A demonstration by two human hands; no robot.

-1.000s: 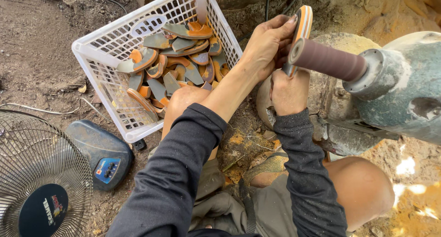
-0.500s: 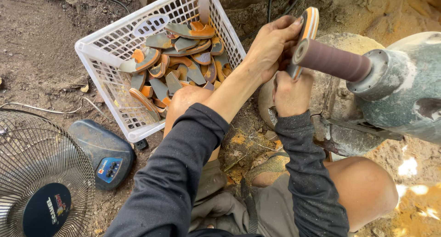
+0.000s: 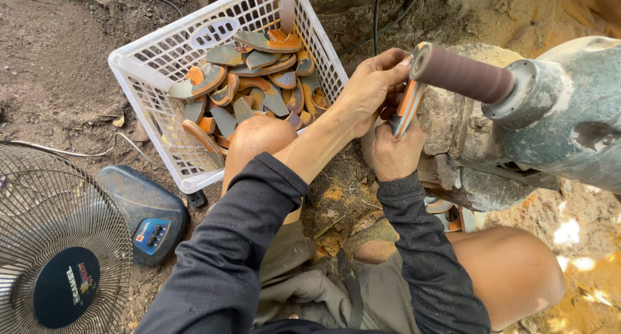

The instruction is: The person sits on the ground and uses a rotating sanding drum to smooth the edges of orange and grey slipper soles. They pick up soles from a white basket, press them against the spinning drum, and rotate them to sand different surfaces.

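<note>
Orange-edged sole piece pinched by left hand fingers, right hand fisted beneath, beside sanding drum

The person is wearing a dark charcoal long-sleeved knit top, its sleeves reaching down to both wrists, and olive-grey shorts that are creasing at the lap and leaving both knees bare. The hands are bare, ungloved.
</note>
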